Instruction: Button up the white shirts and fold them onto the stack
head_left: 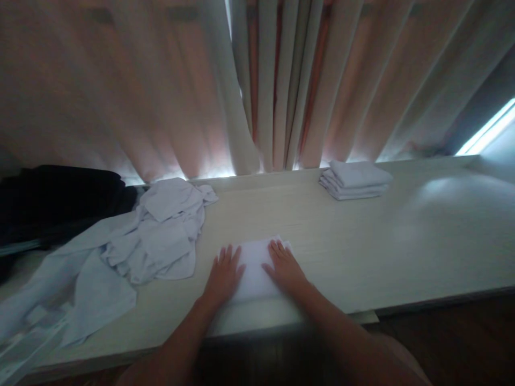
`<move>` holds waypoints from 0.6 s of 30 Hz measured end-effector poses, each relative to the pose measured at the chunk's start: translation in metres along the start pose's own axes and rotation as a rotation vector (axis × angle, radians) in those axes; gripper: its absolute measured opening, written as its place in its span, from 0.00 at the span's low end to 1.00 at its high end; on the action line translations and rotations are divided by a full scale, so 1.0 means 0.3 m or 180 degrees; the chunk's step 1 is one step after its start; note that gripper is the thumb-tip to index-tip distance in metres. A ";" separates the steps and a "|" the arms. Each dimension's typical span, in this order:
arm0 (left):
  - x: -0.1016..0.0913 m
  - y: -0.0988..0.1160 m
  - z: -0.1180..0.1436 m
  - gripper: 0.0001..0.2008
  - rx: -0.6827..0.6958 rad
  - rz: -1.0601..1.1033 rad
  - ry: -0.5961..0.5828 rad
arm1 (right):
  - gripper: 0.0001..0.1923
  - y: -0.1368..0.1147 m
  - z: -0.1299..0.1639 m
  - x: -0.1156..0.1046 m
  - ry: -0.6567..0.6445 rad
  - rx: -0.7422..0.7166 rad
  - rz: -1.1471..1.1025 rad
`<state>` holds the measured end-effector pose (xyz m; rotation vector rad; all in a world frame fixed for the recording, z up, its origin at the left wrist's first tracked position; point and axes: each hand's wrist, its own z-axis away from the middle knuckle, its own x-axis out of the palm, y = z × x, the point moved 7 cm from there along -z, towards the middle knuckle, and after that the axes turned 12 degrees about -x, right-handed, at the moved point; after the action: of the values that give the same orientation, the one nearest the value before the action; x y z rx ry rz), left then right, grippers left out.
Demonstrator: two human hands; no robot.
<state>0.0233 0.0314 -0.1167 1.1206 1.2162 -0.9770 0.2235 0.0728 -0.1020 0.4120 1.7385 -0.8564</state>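
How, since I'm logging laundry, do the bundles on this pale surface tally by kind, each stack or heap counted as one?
Neat white folded stack: 1
Flat folded white cloth: 1
Crumpled white heap: 1
Black pile: 1
Total: 4

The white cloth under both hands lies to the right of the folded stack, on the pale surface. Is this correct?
Wrong side: the head view shows the white cloth, under the left hand and right hand, left of the folded stack, on the pale surface.
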 end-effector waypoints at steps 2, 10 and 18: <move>0.013 -0.014 -0.009 0.31 -0.0076 0.0004 0.0071 | 0.40 0.006 0.007 0.001 0.0029 0.0023 -0.0002; 0.047 -0.016 0.011 0.30 -0.0124 -0.0089 0.0244 | 0.39 0.012 0.059 -0.005 0.0165 -0.0030 -0.0076; 0.024 0.038 0.059 0.29 -0.0417 0.0058 0.0241 | 0.20 -0.016 0.298 -0.165 0.1553 0.0758 -0.0614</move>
<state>0.0386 0.0163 -0.1224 1.0713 1.3099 -0.8351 0.2980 0.0121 -0.0666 0.6609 2.1552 -1.1797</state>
